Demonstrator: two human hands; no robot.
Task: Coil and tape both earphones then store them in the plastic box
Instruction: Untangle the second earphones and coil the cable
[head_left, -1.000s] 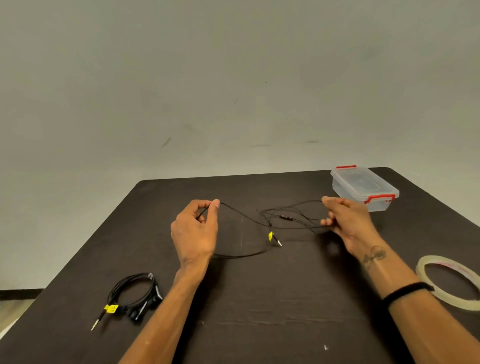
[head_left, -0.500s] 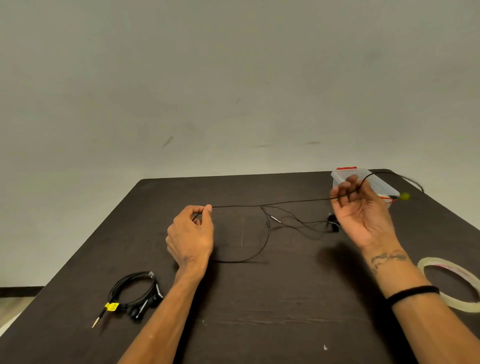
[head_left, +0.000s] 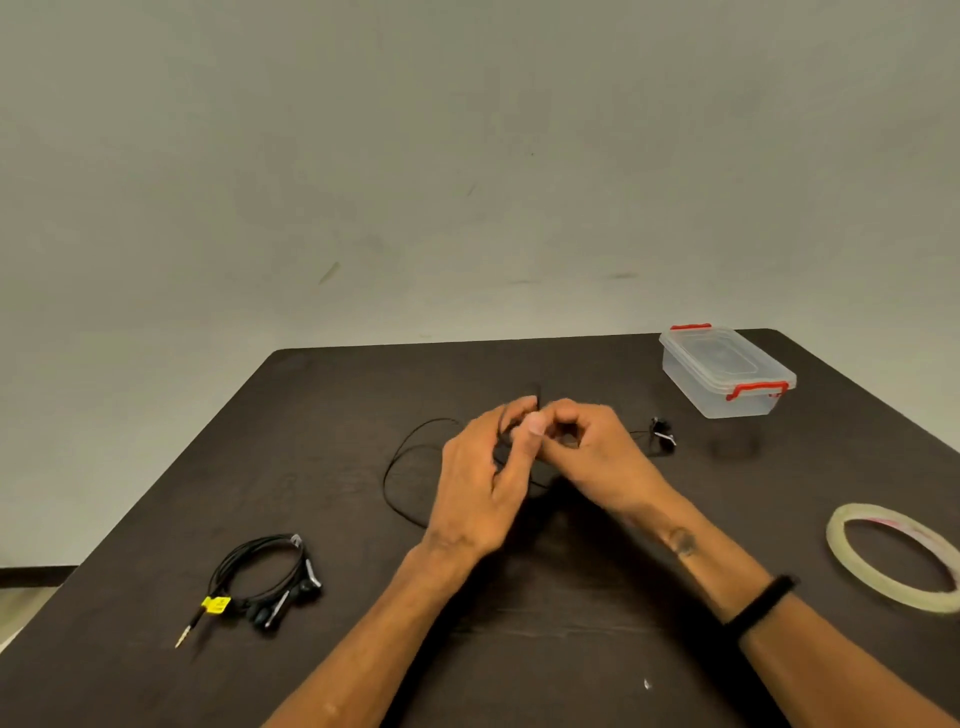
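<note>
A loose black earphone cable (head_left: 397, 462) loops on the dark table to the left of my hands; its earbuds (head_left: 663, 435) lie to the right. My left hand (head_left: 483, 478) and my right hand (head_left: 592, 452) meet at the table's middle, fingers curled, both pinching the cable between them. A second earphone (head_left: 265, 577), coiled, with a yellow tag near its plug, lies at the front left. The clear plastic box (head_left: 724, 371) with red clips stands lidded at the back right. A roll of clear tape (head_left: 893, 556) lies flat at the right edge.
The dark table (head_left: 519, 649) ends at a pale wall behind and drops off at the left and right edges. A small white speck (head_left: 647, 684) lies near the front.
My hands, held apart with the cable stretched between them, have come together at the middle. The cable now forms a slack loop to the left and the earbuds lie on the table.
</note>
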